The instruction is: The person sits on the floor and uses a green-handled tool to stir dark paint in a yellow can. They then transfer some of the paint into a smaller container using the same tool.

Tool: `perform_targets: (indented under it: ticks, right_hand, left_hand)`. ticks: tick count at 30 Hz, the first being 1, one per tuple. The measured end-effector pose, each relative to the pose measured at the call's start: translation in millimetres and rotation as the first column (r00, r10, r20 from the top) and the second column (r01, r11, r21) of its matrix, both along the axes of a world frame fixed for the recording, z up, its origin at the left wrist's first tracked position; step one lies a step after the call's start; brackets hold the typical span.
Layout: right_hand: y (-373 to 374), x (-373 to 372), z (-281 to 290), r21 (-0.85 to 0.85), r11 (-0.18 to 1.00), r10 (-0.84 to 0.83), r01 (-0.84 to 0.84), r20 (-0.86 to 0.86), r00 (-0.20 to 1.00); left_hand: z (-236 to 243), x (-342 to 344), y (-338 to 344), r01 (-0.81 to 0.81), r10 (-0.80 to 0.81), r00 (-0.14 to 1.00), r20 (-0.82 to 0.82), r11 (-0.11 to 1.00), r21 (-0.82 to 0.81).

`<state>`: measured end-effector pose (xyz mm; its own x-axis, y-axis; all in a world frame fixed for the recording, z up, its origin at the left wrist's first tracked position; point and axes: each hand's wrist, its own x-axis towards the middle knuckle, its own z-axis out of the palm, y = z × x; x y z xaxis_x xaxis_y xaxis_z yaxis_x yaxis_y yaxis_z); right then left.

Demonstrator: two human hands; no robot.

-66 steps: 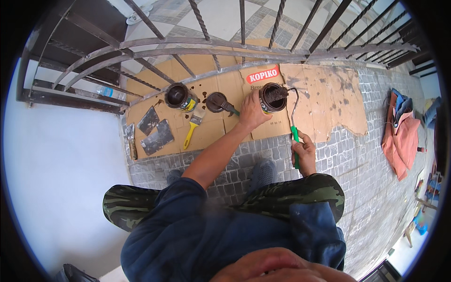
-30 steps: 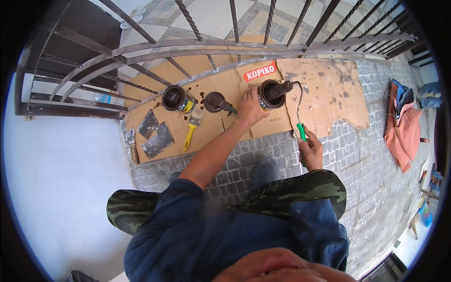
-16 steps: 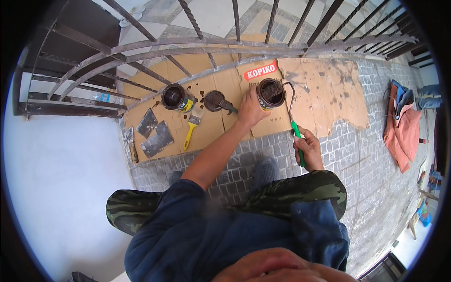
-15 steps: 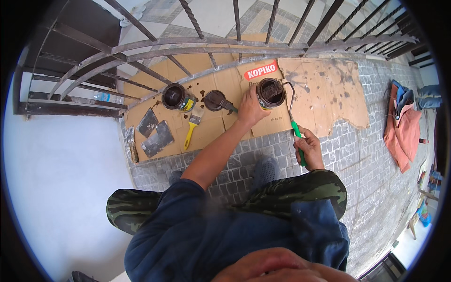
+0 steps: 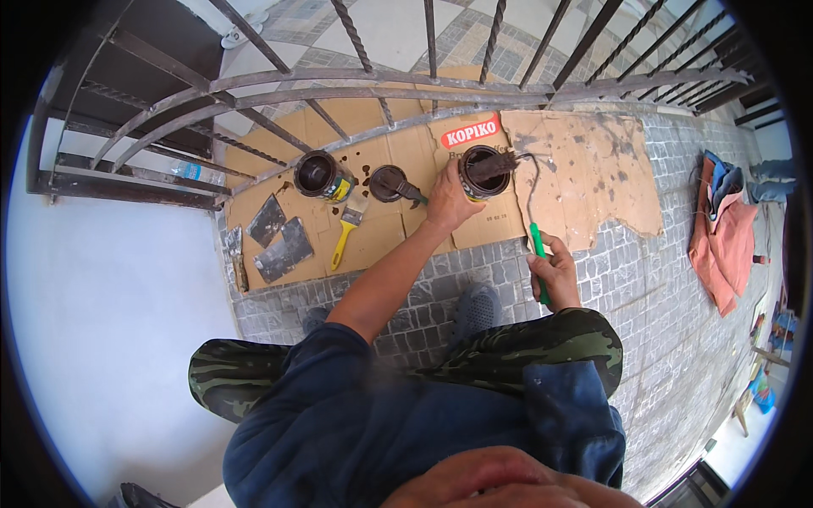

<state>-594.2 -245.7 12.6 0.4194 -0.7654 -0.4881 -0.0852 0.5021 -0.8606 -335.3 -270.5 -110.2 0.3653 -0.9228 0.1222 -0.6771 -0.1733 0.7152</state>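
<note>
My left hand (image 5: 453, 201) is wrapped round the near left side of a paint can (image 5: 483, 188) with dark brown paint in it. In my right hand (image 5: 555, 273) is the green handle of a small paint roller (image 5: 539, 245). Its bent wire frame reaches up to the can, and the dark, paint-covered sleeve lies over the can's mouth and right rim. Left of my left hand, a brush with a dark handle (image 5: 412, 192) rests on a paint-smeared can lid (image 5: 384, 184). A second open can (image 5: 318, 174) of dark paint stands farther left.
Cardboard (image 5: 584, 173) lies under the cans on the stone-patterned floor. A yellow-handled brush (image 5: 346, 233), flat dark scraper plates (image 5: 284, 250) and a putty knife (image 5: 238, 258) lie at left. A metal railing (image 5: 373, 95) curves across the far side. Reddish cloth (image 5: 722, 254) lies at right.
The roller sleeve has moved up and right from inside the can to across its rim. My left hand stays on the can.
</note>
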Motion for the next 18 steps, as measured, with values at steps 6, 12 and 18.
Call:
perform_targets:
  ticks: [6, 12, 18]
  right_hand:
    - [-7, -6, 9, 0.014, 0.996, 0.084, -0.083, -0.184, 0.979]
    - [-19, -3, 34, -0.163, 0.965, 0.142, -0.206, -0.336, 0.931]
    - [-27, -14, 47, -0.219, 0.959, 0.071, -0.182, -0.435, 0.897]
  left_hand:
    - [0, -1, 5, -0.024, 0.024, 0.999, -0.029, 1.000, 0.006]
    - [2, -2, 1, -0.007, 0.007, 1.000, 0.005, 1.000, -0.009]
    - [9, -2, -5, 0.003, -0.003, 1.000, 0.008, 1.000, 0.014]
